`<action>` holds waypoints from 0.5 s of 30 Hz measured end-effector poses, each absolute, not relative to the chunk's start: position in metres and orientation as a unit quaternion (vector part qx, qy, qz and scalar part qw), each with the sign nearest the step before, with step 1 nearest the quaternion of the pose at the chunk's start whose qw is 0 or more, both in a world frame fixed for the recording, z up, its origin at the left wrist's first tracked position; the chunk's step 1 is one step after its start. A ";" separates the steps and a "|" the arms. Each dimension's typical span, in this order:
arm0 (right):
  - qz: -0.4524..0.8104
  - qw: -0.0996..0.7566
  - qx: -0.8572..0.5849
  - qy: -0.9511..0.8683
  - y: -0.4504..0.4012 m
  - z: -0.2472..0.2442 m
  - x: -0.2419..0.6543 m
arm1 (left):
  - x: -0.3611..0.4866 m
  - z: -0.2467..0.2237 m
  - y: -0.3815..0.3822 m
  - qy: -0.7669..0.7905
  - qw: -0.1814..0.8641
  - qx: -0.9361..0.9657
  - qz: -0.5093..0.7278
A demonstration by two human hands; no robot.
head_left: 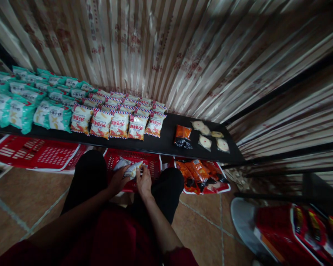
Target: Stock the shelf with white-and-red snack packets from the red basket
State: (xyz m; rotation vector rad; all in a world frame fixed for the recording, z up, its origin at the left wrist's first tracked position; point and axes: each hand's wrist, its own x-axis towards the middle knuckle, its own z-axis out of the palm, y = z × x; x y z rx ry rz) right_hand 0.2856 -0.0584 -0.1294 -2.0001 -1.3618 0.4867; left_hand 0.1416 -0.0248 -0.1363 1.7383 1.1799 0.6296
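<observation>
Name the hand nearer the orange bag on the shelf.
Right: the right hand is below and left of the orange bag; the left hand is farther left.

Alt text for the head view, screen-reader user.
A person's left hand and right hand hold a small pale packet over a red basket. Beyond, a black shelf bears teal bags at left, white-and-orange bags mid-shelf, then one orange bag and several packets of round pieces at right.
</observation>
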 end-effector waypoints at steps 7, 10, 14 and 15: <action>0.089 0.317 -0.728 -0.601 -0.060 -0.126 0.285 | 0.140 -0.129 -0.025 0.488 0.490 0.682 0.238; 0.086 0.308 -0.705 -0.632 -0.059 -0.123 0.286 | 0.139 -0.128 -0.020 0.489 0.514 0.671 0.216; 0.103 0.304 -0.680 -0.659 -0.058 -0.120 0.288 | 0.137 -0.131 -0.011 0.466 0.557 0.659 0.196; 0.106 0.304 -0.675 -0.664 -0.058 -0.119 0.288 | 0.136 -0.131 -0.008 0.456 0.571 0.655 0.190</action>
